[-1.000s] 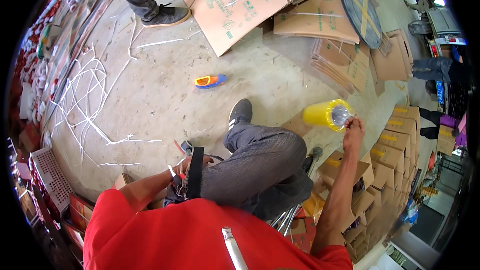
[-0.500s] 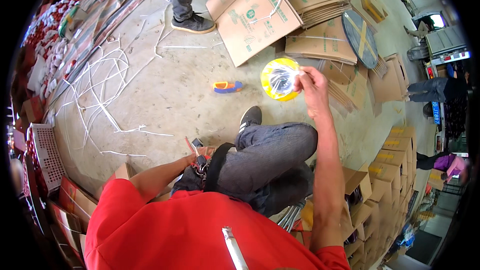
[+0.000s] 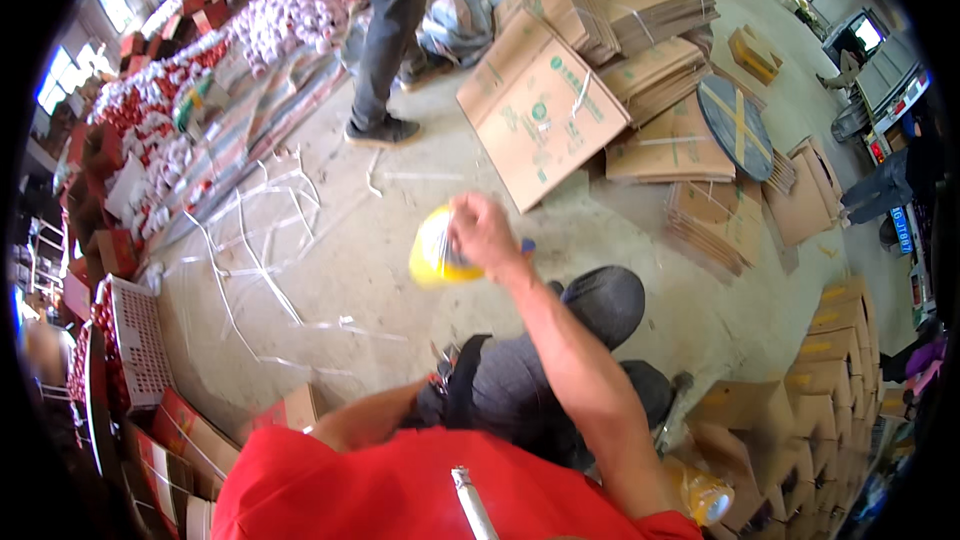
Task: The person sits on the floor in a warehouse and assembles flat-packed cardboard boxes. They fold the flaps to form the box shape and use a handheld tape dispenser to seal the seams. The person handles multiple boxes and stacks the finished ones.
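My right hand (image 3: 482,237) is closed on a yellow tape roll (image 3: 436,252), held above the concrete floor in front of my bent knee. The roll is smeared by motion, and my fingers cover its right side. Just past my wrist shows a small blue piece of the tape cutter (image 3: 528,246) on the floor; the rest of it is hidden. My left forearm (image 3: 375,412) reaches toward my waist, beside the black strap (image 3: 463,380) on my thigh. The fingers of my left hand are hidden there.
Flattened cardboard boxes (image 3: 545,115) lie stacked ahead, a round grey board (image 3: 735,120) on them. A person's leg (image 3: 385,35) stands beyond loose white straps (image 3: 250,265). Cartons (image 3: 830,360) line the right; a white crate (image 3: 140,340) stands left. Another tape roll (image 3: 712,502) is at lower right.
My right hand has swung left with the tape roll, across the front of my knee. The view has shifted, and the tape cutter is now mostly covered.
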Action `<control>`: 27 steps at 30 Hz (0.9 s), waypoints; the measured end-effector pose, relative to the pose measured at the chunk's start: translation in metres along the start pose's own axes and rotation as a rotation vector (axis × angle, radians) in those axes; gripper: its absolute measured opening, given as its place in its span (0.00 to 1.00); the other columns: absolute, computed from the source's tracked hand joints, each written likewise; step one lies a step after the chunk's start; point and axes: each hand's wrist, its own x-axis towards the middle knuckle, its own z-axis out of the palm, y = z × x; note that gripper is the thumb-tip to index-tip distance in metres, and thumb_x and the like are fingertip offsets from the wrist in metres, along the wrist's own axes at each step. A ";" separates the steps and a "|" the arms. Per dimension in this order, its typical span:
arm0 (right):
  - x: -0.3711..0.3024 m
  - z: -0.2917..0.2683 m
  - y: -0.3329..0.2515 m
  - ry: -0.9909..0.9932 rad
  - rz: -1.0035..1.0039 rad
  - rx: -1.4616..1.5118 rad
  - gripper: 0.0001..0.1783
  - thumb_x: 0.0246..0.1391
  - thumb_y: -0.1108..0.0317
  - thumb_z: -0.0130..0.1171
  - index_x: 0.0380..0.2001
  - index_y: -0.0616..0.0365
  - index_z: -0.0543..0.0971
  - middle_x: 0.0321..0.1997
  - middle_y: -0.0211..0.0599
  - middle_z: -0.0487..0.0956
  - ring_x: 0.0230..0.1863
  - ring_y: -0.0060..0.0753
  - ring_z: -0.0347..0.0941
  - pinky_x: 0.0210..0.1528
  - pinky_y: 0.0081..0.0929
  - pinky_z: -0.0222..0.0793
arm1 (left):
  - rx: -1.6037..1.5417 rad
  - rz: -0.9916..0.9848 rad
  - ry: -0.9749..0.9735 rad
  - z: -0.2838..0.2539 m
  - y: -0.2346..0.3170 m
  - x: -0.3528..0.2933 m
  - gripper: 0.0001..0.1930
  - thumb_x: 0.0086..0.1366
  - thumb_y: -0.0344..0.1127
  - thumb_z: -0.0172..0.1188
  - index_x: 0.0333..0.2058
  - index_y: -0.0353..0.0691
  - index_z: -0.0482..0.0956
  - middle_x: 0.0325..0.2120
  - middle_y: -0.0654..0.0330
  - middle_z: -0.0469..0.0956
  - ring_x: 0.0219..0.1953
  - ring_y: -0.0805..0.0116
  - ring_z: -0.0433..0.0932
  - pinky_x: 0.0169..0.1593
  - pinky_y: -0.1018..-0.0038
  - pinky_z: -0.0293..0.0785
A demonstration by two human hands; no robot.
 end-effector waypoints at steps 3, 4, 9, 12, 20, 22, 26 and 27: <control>-0.005 0.041 0.029 -0.068 0.011 -0.205 0.08 0.65 0.71 0.56 0.40 0.63 0.81 0.25 0.36 0.82 0.25 0.25 0.77 0.31 0.30 0.74 | -0.017 -0.018 0.017 -0.004 -0.001 -0.002 0.20 0.65 0.37 0.64 0.53 0.34 0.79 0.47 0.53 0.83 0.49 0.62 0.83 0.55 0.65 0.77; -0.005 0.053 0.032 -0.105 0.035 -0.236 0.09 0.63 0.72 0.56 0.40 0.64 0.82 0.26 0.38 0.84 0.26 0.28 0.79 0.33 0.33 0.76 | -0.025 -0.023 0.020 -0.004 -0.002 -0.003 0.20 0.65 0.37 0.64 0.53 0.34 0.79 0.47 0.53 0.83 0.49 0.62 0.83 0.55 0.64 0.77; -0.005 0.089 0.044 -0.247 0.101 -0.264 0.11 0.55 0.74 0.55 0.39 0.64 0.83 0.31 0.47 0.86 0.32 0.38 0.84 0.39 0.36 0.78 | -0.043 -0.033 0.027 -0.010 -0.002 -0.007 0.20 0.65 0.36 0.64 0.53 0.34 0.79 0.46 0.52 0.83 0.48 0.62 0.83 0.54 0.64 0.78; -0.004 0.103 0.041 -0.258 0.052 -0.322 0.11 0.56 0.73 0.54 0.39 0.64 0.83 0.34 0.50 0.86 0.35 0.45 0.84 0.40 0.39 0.78 | -0.051 -0.052 0.050 -0.016 -0.007 -0.013 0.20 0.65 0.36 0.65 0.53 0.34 0.79 0.46 0.52 0.83 0.48 0.62 0.83 0.54 0.64 0.78; 0.019 0.082 0.063 -0.246 0.027 -0.498 0.09 0.61 0.66 0.58 0.40 0.58 0.83 0.38 0.53 0.86 0.41 0.56 0.84 0.45 0.46 0.79 | -0.035 -0.035 0.114 -0.012 -0.005 -0.033 0.20 0.64 0.35 0.65 0.53 0.33 0.79 0.45 0.52 0.84 0.47 0.62 0.83 0.53 0.63 0.78; 0.016 0.072 0.050 -0.258 0.034 -0.570 0.10 0.61 0.66 0.59 0.40 0.58 0.83 0.39 0.52 0.86 0.45 0.56 0.83 0.49 0.49 0.78 | -0.055 -0.058 0.158 -0.008 -0.001 -0.040 0.20 0.64 0.34 0.66 0.53 0.33 0.79 0.45 0.52 0.84 0.47 0.62 0.83 0.53 0.63 0.78; 0.021 0.055 0.033 -0.188 0.119 -0.715 0.10 0.61 0.67 0.57 0.43 0.58 0.82 0.44 0.53 0.85 0.50 0.58 0.81 0.53 0.51 0.76 | -0.128 -0.070 0.354 -0.039 0.006 -0.048 0.20 0.64 0.34 0.66 0.52 0.33 0.79 0.44 0.51 0.84 0.46 0.62 0.83 0.52 0.63 0.78; 0.022 0.049 0.034 -0.149 0.152 -0.745 0.10 0.61 0.68 0.57 0.44 0.58 0.81 0.45 0.54 0.84 0.50 0.59 0.80 0.54 0.52 0.76 | -0.141 -0.059 0.418 -0.058 0.009 -0.044 0.20 0.63 0.34 0.66 0.52 0.33 0.79 0.44 0.51 0.84 0.46 0.62 0.83 0.52 0.63 0.78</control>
